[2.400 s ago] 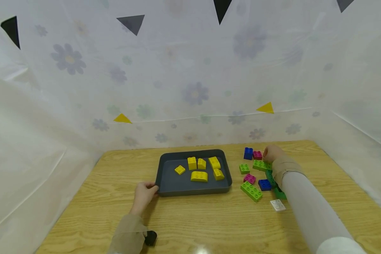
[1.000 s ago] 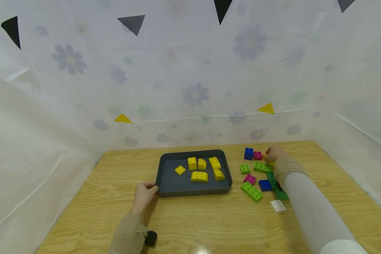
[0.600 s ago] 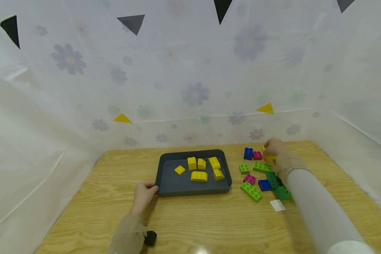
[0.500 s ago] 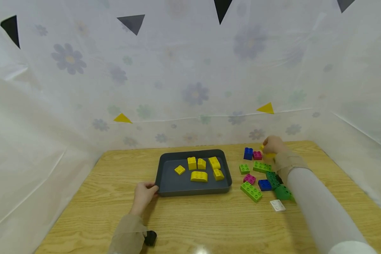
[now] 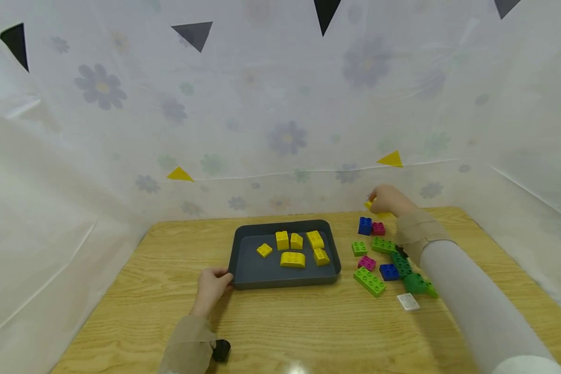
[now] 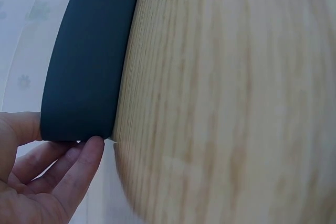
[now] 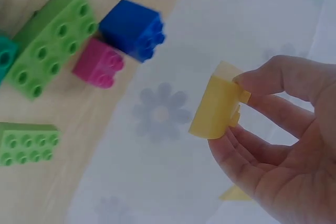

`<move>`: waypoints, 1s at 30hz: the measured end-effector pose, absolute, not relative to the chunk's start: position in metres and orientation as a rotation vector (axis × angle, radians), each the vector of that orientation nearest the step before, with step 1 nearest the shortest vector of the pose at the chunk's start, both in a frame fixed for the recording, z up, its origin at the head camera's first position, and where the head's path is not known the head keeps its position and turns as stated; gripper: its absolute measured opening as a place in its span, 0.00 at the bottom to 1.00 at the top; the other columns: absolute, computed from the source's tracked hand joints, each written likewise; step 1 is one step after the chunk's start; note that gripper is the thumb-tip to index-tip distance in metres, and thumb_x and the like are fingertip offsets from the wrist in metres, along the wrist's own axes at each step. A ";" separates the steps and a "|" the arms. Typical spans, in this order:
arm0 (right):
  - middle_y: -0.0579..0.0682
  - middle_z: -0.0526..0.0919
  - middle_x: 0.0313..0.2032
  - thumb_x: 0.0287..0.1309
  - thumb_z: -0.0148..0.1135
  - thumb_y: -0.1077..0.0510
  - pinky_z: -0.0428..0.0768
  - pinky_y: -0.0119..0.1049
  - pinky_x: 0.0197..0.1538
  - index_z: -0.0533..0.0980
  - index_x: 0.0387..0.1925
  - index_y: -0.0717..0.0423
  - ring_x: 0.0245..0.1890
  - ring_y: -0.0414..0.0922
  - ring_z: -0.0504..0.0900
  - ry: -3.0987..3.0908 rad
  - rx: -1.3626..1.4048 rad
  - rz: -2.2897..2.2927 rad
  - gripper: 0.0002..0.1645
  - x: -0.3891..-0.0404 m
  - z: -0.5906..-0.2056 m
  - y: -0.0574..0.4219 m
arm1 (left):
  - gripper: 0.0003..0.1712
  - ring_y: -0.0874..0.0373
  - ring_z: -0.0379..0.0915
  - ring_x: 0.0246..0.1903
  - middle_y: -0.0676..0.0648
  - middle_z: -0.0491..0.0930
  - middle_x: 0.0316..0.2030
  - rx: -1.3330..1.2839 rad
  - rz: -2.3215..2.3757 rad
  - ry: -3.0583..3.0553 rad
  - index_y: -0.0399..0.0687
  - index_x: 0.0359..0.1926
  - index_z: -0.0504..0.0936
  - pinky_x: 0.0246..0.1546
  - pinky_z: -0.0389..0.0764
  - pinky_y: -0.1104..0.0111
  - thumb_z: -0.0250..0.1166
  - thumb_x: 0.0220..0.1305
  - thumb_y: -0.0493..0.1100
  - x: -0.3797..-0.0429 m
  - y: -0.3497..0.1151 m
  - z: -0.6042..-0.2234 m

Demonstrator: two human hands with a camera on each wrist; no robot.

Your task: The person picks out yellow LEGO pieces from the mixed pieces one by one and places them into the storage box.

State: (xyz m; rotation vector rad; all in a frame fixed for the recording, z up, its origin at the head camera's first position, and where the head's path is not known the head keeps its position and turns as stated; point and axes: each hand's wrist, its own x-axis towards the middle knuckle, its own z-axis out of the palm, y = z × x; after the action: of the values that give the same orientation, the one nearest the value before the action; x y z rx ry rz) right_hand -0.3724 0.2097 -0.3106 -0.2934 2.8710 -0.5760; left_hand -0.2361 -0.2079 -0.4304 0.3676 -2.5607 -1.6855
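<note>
At the near left corner of a dark grey tray (image 5: 285,284), my left hand (image 5: 212,287) grips the wall. In the left wrist view, the thumb is at one edge of the tray wall and a fingertip at the other. My right hand (image 5: 390,200) is raised over the far right of the table and pinches a yellow toy brick (image 7: 215,106) between thumb and fingers, its studs turned toward the palm. Inside the tray lie several yellow bricks, among them a long curved one (image 5: 292,259) and a small square one (image 5: 264,250).
Right of the tray lie loose bricks: blue (image 5: 365,226), pink (image 5: 378,228), light green (image 5: 370,282) and dark green (image 5: 416,283). A flat white piece (image 5: 409,302) is nearest the front. A patterned sheet (image 5: 280,192) hangs behind the wooden table (image 5: 280,327).
My right hand has picked up the yellow brick from among the loose bricks at the far right, lifted it, and moved it left. My left hand and the tray have stayed put.
</note>
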 end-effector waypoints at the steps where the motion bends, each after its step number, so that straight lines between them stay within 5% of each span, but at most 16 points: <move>1: 0.72 0.71 0.51 0.46 0.53 0.70 0.71 0.33 0.27 0.70 0.51 0.76 0.33 0.51 0.71 2.877 -0.305 -0.570 0.26 -0.372 -0.308 0.206 | 0.14 0.52 0.80 0.27 0.28 0.77 0.37 0.368 -1.684 -2.563 0.20 0.41 0.77 0.30 0.84 0.65 0.56 0.56 0.29 -0.236 -0.208 -0.430; 17: 0.66 0.74 0.52 0.50 0.59 0.66 0.79 0.47 0.45 0.72 0.53 0.68 0.48 0.58 0.74 2.933 -0.614 -0.528 0.25 -0.362 -0.291 0.138 | 0.15 0.49 0.80 0.28 0.27 0.77 0.38 0.373 -1.700 -2.554 0.19 0.42 0.76 0.30 0.84 0.65 0.55 0.57 0.29 -0.237 -0.206 -0.429; 30: 0.62 0.74 0.51 0.50 0.60 0.68 0.77 0.46 0.49 0.72 0.55 0.65 0.51 0.56 0.72 2.890 -0.887 -0.610 0.26 -0.355 -0.297 0.090 | 0.14 0.53 0.80 0.26 0.28 0.77 0.36 0.375 -1.690 -2.562 0.20 0.41 0.77 0.29 0.84 0.66 0.56 0.56 0.29 -0.237 -0.207 -0.430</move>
State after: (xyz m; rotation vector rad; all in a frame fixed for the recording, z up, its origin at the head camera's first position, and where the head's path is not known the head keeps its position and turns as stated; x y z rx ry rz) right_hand -0.3554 0.0897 -0.2969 -0.8866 2.8895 -0.6102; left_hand -0.2366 -0.2071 -0.4299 0.3752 -2.5620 -1.6898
